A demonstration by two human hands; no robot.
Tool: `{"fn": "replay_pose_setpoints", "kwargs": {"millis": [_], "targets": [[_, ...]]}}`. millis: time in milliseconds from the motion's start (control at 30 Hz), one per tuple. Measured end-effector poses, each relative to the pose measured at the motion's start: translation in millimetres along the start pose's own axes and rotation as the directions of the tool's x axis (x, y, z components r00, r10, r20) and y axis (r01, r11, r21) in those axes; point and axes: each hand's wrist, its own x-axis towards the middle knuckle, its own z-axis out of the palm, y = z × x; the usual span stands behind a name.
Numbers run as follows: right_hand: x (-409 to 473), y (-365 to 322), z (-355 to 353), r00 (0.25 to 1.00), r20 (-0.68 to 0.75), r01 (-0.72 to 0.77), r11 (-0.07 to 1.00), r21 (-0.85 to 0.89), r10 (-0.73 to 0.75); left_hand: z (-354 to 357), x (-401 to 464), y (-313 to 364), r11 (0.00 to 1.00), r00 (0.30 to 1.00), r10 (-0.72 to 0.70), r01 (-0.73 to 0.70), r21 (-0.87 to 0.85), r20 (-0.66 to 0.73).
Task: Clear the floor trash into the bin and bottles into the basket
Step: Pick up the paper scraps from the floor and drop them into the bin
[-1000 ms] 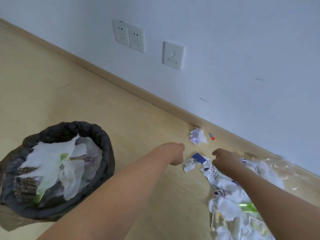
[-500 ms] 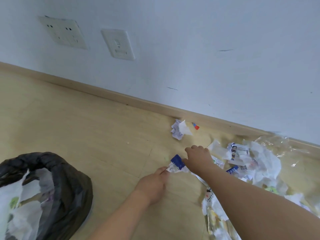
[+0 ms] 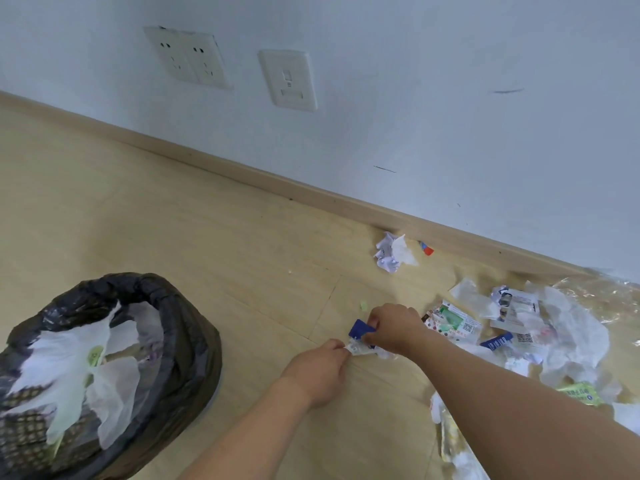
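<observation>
Both forearms are showing bare right up to the frame's edge (no sleeves reaching them), and the hands (image 3: 318, 370) are wearing nothing.

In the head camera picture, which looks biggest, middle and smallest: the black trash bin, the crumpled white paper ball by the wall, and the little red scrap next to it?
Largest to smallest as they look:
1. Black trash bin, though it sits nearer the camera, which adds to its look.
2. Crumpled white paper ball.
3. Little red scrap, clearly smallest beside the ball.

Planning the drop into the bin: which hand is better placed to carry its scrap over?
Left hand: it pinches a white scrap and lies nearer the bin, which stands on its side.
</observation>
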Motion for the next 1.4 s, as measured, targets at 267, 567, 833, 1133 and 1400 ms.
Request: {"fn": "replay_pose_setpoints", "kwargs": {"millis": [267, 567, 833, 1133, 1400], "targets": [[-8.2, -9.0, -16.2, 0.993, -0.081, -0.077, 0.988, 0.135, 0.089, -7.3, -11.4, -4.3, 0.992, 0.992, -0.066, 0.053, 0.117, 0.107], [-60.1, -45.2, -80.6, 0.971, -0.196, -0.022, 0.868, 0.497, 0.136, -121.1, -69.3, -11.1, 0.996, 0.975, -0.085, 0.084, -0.014, -0.205], [-107.7, -180.5, -127.0, 0.944, -0.326, 0.24, 0.8, 0.55, -0.059, -194.4, -185.8, -79.2, 0.94, 0.854, -0.259, 0.116, -0.321, -0.45], [-120.7, -328.5, -69.9, 0.853, -0.261, 0.457, 0.888, -0.049, -0.453, -140.0, -280.0, -178.7, 0.808, 0.838, -0.545, 0.514, -0.287, -0.034], [-110.0, -310.6, -54.4, 0.803, -0.257, 0.513, 0.843, -0.161, -0.538, -161.8, -283.0, -180.4, 0.786, 0.787, -0.617, 0.615, -0.065, -0.017]]}}
